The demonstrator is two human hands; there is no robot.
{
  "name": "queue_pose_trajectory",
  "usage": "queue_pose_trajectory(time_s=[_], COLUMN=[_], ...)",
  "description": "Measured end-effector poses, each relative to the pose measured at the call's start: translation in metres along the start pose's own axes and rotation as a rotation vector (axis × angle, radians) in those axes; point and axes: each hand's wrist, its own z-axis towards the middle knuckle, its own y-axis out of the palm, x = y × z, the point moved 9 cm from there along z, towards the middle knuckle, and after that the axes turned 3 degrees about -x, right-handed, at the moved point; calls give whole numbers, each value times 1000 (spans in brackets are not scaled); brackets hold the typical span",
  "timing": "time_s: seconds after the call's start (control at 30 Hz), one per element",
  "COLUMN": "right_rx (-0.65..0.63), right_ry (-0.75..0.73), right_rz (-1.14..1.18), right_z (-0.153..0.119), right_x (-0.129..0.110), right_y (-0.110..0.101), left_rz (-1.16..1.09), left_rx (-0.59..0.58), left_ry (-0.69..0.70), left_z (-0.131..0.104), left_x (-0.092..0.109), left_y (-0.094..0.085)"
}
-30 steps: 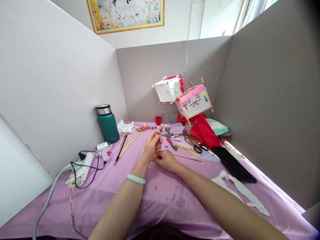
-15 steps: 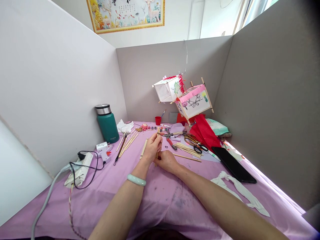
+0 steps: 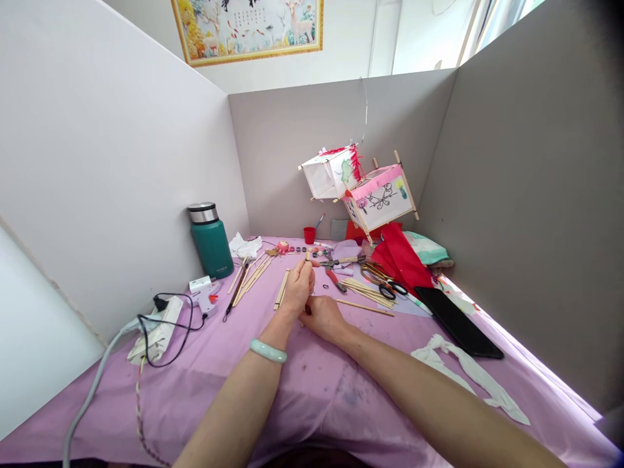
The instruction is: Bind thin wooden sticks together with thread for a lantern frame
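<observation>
The left hand (image 3: 298, 286) is closed in a fist, thumb and fingers pinching an upright bamboo stick (image 3: 307, 257), whose tip and dark band poke out above the knuckles. The right hand (image 3: 325, 317) sits just below; its thumb and forefinger are bunched around the stick's lower part, largely hidden, though a bit of the end shows beneath. Whether it is one stick or several bound together, I cannot tell.

Close left of the left fingers lie short sticks (image 3: 281, 290); farther left are a dark-handled brush (image 3: 236, 289), a glue gun (image 3: 203, 301) and a green bottle (image 3: 212, 246). Just right of the left fingers lie a small black ring (image 3: 325, 286) and red-handled pliers (image 3: 335, 281). A long stick (image 3: 365, 308) lies to the right of the right fingers, with a fan of thin sticks (image 3: 365, 291) behind it and scissors (image 3: 385, 290) beyond. Well above and beyond both hands' fingers hang two paper lanterns (image 3: 383, 198).
</observation>
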Motion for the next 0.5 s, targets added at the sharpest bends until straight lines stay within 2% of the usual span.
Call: queue_pose_trajectory(time_s=[0.1, 0.17, 0.33, 0.5], right_rx=[5, 3, -76, -108], right_ry=[35, 45, -66, -95], right_rz=[5, 23, 144, 170], right_z=[1, 2, 4, 6], right_x=[5, 9, 5, 7], right_y=[-1, -2, -2, 0], left_rz=[-27, -119, -264, -347], left_rx=[-81, -110, -151, -154], left_ry=[90, 94, 62, -9], left_z=[0, 0, 0, 3], left_x=[10, 13, 19, 15], left_y=[6, 7, 6, 4])
